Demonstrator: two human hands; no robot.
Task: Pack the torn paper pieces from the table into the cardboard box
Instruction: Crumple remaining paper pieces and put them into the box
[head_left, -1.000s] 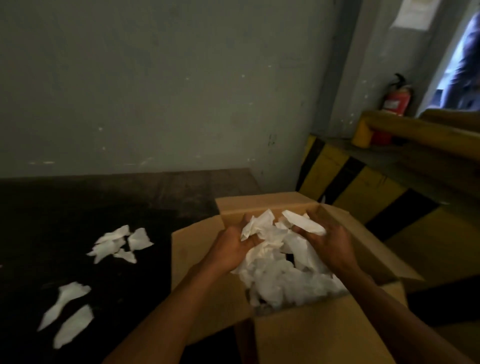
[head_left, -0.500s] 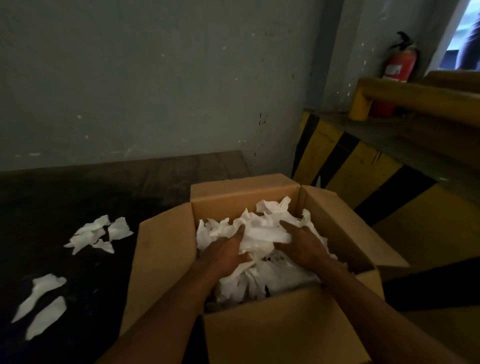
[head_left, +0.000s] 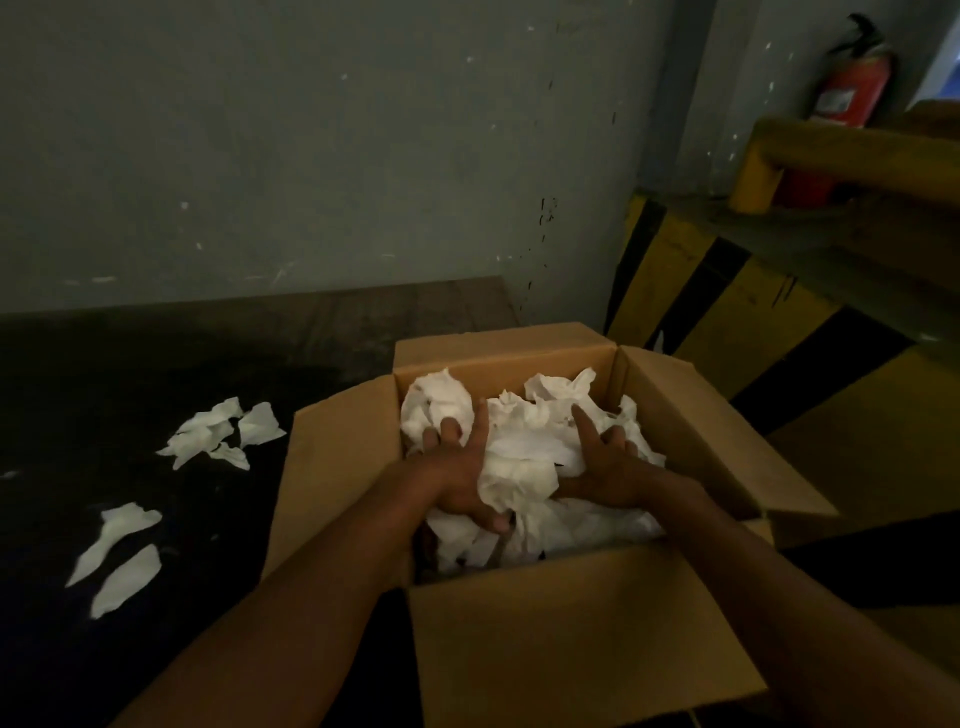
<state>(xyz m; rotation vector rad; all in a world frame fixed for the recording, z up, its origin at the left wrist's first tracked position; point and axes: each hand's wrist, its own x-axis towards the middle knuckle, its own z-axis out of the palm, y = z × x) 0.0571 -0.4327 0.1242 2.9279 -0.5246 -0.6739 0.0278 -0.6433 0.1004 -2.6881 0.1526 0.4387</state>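
A dark counter (head_left: 322, 332) runs along the wall. An open cardboard box (head_left: 582, 634) stands at its right end. To the box's left lie a small cluster of torn paper pieces (head_left: 221, 434) and two longer scraps (head_left: 117, 556) nearer the front edge.

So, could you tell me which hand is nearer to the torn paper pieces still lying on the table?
The left hand. It is in the cardboard box by its left wall, the side facing the loose pieces on the table. The right hand is further right in the box.
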